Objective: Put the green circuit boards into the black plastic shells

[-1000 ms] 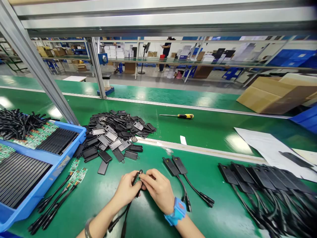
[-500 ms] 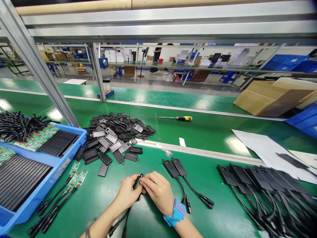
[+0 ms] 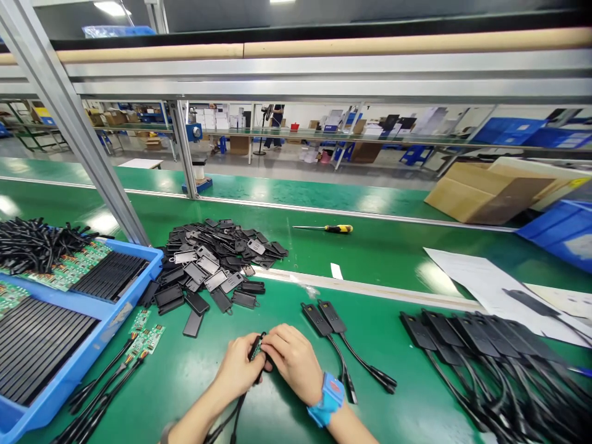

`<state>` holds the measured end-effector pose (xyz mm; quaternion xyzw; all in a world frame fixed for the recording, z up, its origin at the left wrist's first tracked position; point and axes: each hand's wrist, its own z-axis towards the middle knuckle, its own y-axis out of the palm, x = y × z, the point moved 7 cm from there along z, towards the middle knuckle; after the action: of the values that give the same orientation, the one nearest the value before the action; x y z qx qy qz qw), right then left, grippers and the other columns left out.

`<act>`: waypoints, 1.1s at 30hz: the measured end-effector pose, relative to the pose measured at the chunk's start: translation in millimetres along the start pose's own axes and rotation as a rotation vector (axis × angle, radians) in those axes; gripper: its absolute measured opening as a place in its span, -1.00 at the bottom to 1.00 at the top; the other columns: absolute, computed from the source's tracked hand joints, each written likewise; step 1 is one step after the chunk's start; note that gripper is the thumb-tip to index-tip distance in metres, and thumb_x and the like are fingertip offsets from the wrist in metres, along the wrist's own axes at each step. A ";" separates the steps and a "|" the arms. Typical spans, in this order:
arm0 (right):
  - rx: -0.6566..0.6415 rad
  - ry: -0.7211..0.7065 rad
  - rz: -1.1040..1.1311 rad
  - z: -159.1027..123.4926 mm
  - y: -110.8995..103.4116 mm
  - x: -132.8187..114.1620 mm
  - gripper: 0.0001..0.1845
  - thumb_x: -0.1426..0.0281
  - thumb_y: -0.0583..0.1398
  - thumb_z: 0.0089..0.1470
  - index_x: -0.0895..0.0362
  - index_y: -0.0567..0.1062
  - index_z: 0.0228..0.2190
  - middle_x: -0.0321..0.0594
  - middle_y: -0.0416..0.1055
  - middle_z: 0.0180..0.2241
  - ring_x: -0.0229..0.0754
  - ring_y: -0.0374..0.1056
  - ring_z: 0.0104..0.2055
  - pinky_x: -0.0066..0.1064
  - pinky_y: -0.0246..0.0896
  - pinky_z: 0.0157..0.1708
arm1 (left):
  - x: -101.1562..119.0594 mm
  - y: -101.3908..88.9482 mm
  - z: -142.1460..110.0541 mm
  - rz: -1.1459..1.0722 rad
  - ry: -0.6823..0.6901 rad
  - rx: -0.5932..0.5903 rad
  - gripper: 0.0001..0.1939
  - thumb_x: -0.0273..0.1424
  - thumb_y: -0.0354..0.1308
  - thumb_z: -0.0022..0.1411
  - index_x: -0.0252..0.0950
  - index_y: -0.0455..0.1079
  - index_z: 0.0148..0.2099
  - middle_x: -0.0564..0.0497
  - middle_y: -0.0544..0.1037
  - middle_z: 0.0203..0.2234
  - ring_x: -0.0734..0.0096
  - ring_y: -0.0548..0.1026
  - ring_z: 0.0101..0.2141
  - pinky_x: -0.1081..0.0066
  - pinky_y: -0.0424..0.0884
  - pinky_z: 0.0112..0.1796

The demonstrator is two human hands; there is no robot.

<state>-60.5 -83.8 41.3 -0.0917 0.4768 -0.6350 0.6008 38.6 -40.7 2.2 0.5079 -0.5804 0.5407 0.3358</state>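
Low in the middle of the head view, my left hand (image 3: 238,369) is closed round a small black plastic case with a green circuit board (image 3: 256,350) in it, tilted on edge. Black cables (image 3: 237,412) hang from the case towards me. My right hand (image 3: 296,362), with a blue band at the wrist, pinches the case's right side; its fingertips partly hide the board. Right of my hands lie two black cases with cables (image 3: 333,317). Beyond my hands is a heap of black case halves (image 3: 217,253). Several circuit boards with cables (image 3: 147,340) lie on the left.
A blue divided bin (image 3: 155,256) at left holds boards, cables and stacked black parts. Several cased cables (image 3: 481,336) lie in a row at right, near white paper (image 3: 462,271). A screwdriver (image 3: 340,229) lies behind a white strip. A metal post (image 3: 106,166) rises at left.
The camera has tilted up a little, so the scene sits slightly lower. Both hands keep hold of the case, with only a small shift of the fingers.
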 end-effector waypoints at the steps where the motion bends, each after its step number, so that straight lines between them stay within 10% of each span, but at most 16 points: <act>1: -0.035 -0.011 -0.023 0.9 2.0 -0.8 -0.83 0.45 0.06 0.25 0.13 0.41 -0.38 -0.23 0.37 -0.39 -0.18 0.24 -0.33 -0.34 0.10 -0.33 | -0.6 0.4 0.1 0.001 0.000 -0.006 -0.78 -0.49 -0.05 0.08 -0.27 0.38 -0.26 0.08 0.53 -0.58 0.46 0.44 -0.69 0.58 0.27 -0.69; 9: -0.314 -0.022 -0.099 16.6 1.3 5.9 -0.85 0.49 0.03 0.23 0.12 0.31 -0.39 -0.22 0.33 -0.37 -0.19 0.26 -0.33 -0.38 0.24 -0.34 | -13.3 -1.4 3.5 -0.172 -0.095 -0.006 -0.75 -0.36 0.02 0.12 -0.35 0.35 -0.16 -0.05 0.56 -0.51 0.47 0.44 -0.68 0.61 0.19 -0.73; 19: -0.342 0.447 -0.475 61.0 -41.4 181.9 -0.82 0.56 0.09 0.13 0.25 0.44 -0.48 -0.04 0.39 -0.40 -0.04 0.38 -0.30 -0.23 0.23 -0.25 | -14.0 -8.6 3.4 -0.349 -0.112 0.008 -0.55 -0.04 0.12 0.16 -0.37 0.30 -0.17 -0.20 0.57 -0.33 0.43 0.46 -0.49 0.56 0.18 -0.60; 33: -0.286 0.409 -0.194 196.7 33.1 205.0 -0.68 0.38 0.17 0.18 0.18 0.36 -0.02 -0.13 0.38 -0.08 -0.15 0.36 -0.12 -0.19 0.30 -0.09 | -39.2 -11.3 12.7 -0.541 -0.084 0.067 -0.32 -0.09 0.37 -0.08 -0.34 0.33 0.03 -0.20 0.55 -0.26 0.35 0.42 -0.40 0.47 0.25 -0.49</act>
<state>43.9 -349.8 28.0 -0.0907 0.6620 -0.6212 0.4095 61.5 -42.9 -33.8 0.6773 -0.4187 0.4287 0.4268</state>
